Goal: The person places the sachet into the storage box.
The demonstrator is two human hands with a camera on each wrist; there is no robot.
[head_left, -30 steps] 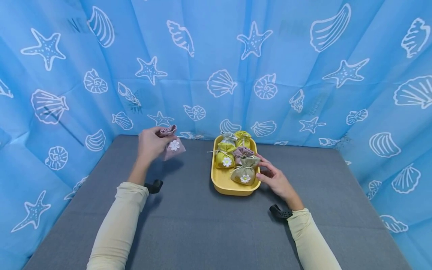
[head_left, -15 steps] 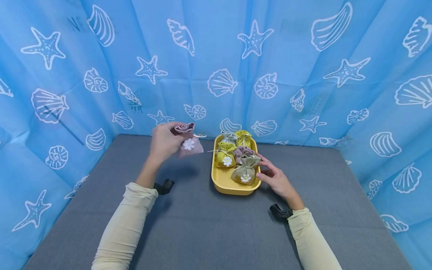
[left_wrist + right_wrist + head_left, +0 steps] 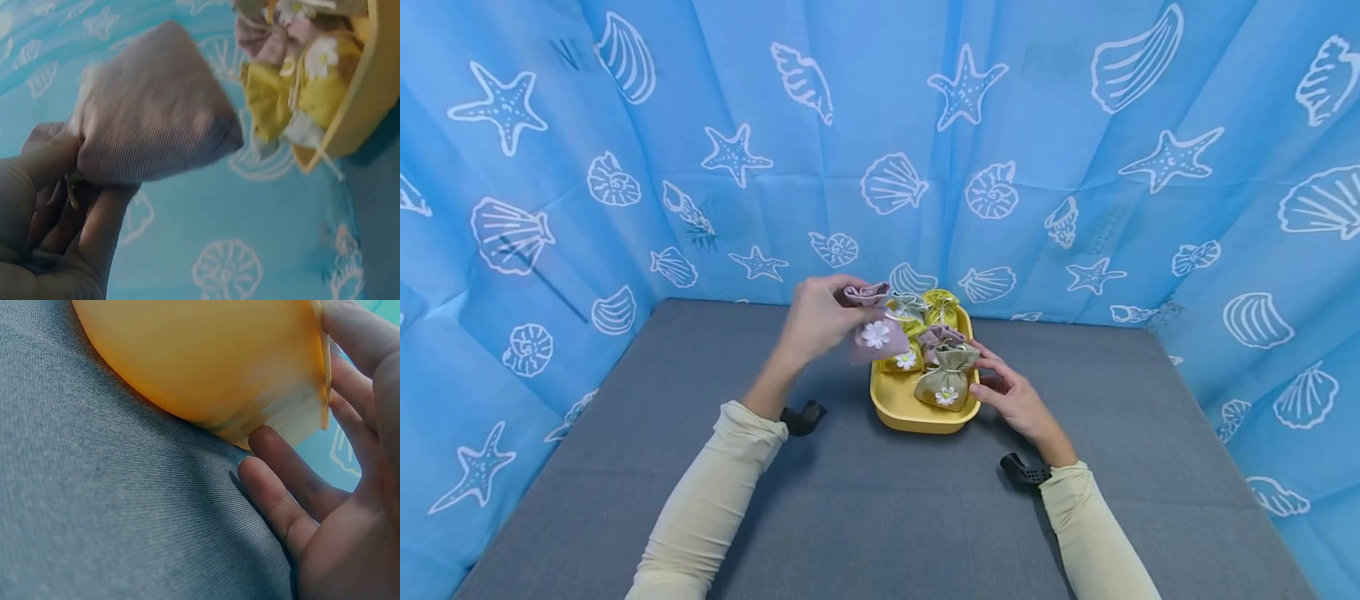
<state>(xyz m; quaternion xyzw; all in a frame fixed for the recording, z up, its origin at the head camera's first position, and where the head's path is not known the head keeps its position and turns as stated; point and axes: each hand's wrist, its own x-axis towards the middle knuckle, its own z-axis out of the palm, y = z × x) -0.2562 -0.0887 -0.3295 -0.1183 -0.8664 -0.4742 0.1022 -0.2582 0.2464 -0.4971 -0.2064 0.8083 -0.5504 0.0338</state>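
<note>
My left hand (image 3: 820,321) pinches the gathered neck of a pale pink drawstring pouch (image 3: 887,343) with a white daisy. This pouch hangs over the left edge of a yellow tray (image 3: 925,421); its smooth bottom (image 3: 156,106) fills much of the left wrist view. Inside the tray lie a sage green pouch (image 3: 934,385), a mauve pouch (image 3: 936,336), two yellow pouches, one at the back (image 3: 942,307), and a pale grey pouch (image 3: 910,306). My right hand (image 3: 1015,404) touches the tray's right side, thumb and fingers spread along the rim and wall.
A grey cloth covers the table (image 3: 880,517). Blue curtains (image 3: 880,108) printed with shells and starfish rise behind and at both sides. Black wrist mounts sit on both of my wrists, the left one (image 3: 803,418) hanging above the cloth.
My left hand has carried the pale pink pouch rightward, from left of the tray to over its left edge, partly covering the front yellow pouch. My right hand and the tray stay put.
</note>
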